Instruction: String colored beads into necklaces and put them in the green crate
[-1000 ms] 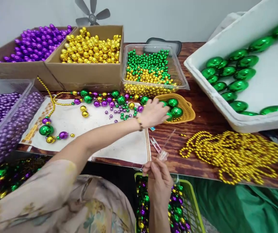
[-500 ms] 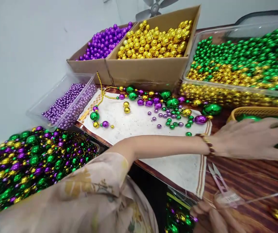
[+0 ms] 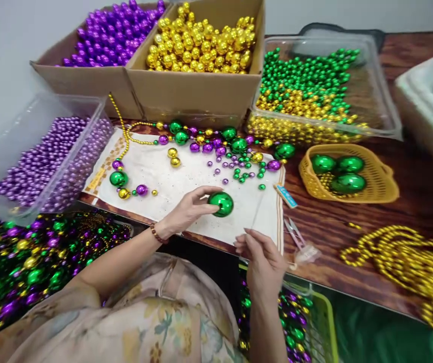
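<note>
My left hand [image 3: 189, 209] grips a large shiny green ball [image 3: 221, 203] between thumb and fingers, just above the white cloth [image 3: 186, 186]. My right hand [image 3: 259, 257] is pinched on a thin clear thread [image 3: 256, 217] that runs up over the cloth's right end, close to the ball. A partly strung line of green, purple and gold beads [image 3: 208, 143] lies along the cloth's far edge. Three more green balls sit in the yellow basket [image 3: 382, 179] to the right.
Cardboard boxes of purple balls [image 3: 110, 30] and gold balls [image 3: 201, 43] stand at the back. Clear tubs hold green and gold beads [image 3: 307, 96] and purple beads [image 3: 38, 161]. Small snips [image 3: 295, 237] and gold bead strands [image 3: 413, 262] lie at right. Finished necklaces [image 3: 31, 262] pile at lower left.
My left hand has come back from the yellow basket to the cloth with a green ball in it. The view has swung left and back; my right hand still pinches the thread.
</note>
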Demonstrator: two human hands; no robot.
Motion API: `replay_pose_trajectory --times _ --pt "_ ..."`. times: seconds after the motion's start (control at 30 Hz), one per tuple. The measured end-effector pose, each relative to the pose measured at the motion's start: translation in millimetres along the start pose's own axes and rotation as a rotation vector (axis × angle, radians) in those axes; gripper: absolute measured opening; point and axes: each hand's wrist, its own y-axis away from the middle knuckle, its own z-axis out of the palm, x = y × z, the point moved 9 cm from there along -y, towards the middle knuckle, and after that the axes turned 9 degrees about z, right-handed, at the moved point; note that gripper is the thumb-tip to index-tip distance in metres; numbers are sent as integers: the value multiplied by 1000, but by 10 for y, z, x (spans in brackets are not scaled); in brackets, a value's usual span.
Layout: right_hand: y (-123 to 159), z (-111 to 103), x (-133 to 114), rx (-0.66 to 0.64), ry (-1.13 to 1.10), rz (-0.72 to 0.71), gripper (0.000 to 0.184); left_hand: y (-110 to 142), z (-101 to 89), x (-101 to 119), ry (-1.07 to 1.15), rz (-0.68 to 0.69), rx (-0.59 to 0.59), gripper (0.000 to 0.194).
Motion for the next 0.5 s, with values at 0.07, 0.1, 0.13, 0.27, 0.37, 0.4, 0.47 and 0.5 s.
replay_pose_trajectory --times 0.07,0.1,0.13,0.27,0.37,0.4,0.47,0.5 --pt "-1 118 -41 -11 37 -29 25 56 -32 18 17 4 -1 49" --pt "1 164 -69 -13 54 -49 23 72 -32 25 17 11 -13 49" --pt "5 203 -100 -14 71 -68 23 83 -23 32 11 21 -33 50" --pt "0 293 -285 28 123 -147 22 111 20 76 -98 66 -109 55" --pt "-47 349 -473 79 127 -233 23 123 107 168 -290 150 -169 46" --pt "-74 371 -517 91 123 -254 23 128 168 222 -365 211 -200 44" --pt "-138 413 -560 113 117 -284 23 149 304 333 -488 366 -240 44" --pt "-169 424 -561 126 111 -295 22 162 360 372 -524 436 -240 45"
